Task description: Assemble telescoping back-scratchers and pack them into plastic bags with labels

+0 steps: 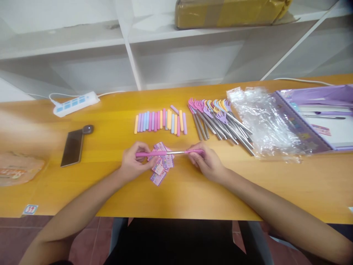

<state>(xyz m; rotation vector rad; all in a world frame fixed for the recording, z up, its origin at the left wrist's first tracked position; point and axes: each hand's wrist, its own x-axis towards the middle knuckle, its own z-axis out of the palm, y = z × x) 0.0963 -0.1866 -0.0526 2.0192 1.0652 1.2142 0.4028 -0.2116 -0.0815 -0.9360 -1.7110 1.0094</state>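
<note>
A back scratcher with a pink grip and a short metal shaft lies level between my two hands. My left hand is closed round its pink grip. At the other end, the fingers of my right hand close on the pink claw head, hiding part of it. Just below, small printed pink cards lie in a loose pile. Beyond my hands, coloured grip sleeves stand in a row. A heap of metal back scratchers with coloured claw heads lies further right.
Clear plastic bags lie beside an open purple box at the right. A power strip, a phone and a small dark object are on the left. White shelving with a wrapped package rises behind the table.
</note>
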